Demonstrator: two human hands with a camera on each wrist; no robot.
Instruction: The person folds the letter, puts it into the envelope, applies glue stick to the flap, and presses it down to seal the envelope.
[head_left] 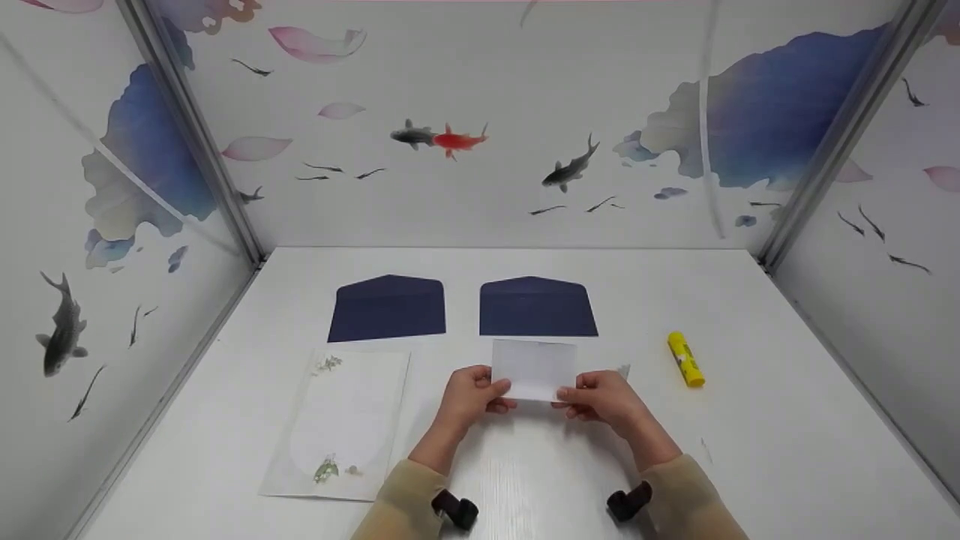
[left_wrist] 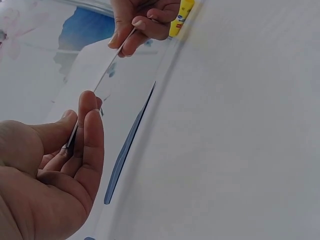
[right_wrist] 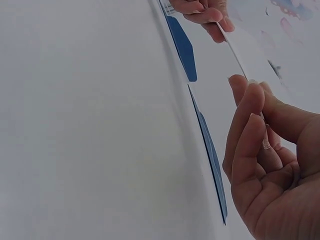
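Both hands hold a folded sheet of white paper [head_left: 534, 367] up over the middle of the table. The left hand [head_left: 471, 396] pinches its lower left corner between thumb and fingers. At the lower right corner the right hand [head_left: 600, 399] pinches it the same way. In the left wrist view the paper appears edge-on as a thin line between the left hand [left_wrist: 60, 165] and the right hand [left_wrist: 145, 22]. From the right wrist, the right hand [right_wrist: 275, 155] grips the near end of the paper [right_wrist: 245, 52].
Two dark blue envelopes, a left one [head_left: 388, 311] and a right one [head_left: 537, 309], lie open-flapped behind the hands. White letter paper with leaf prints [head_left: 345, 420] lies at the left. A yellow glue stick [head_left: 685, 360] lies at the right. Printed walls [head_left: 487, 202] enclose the table.
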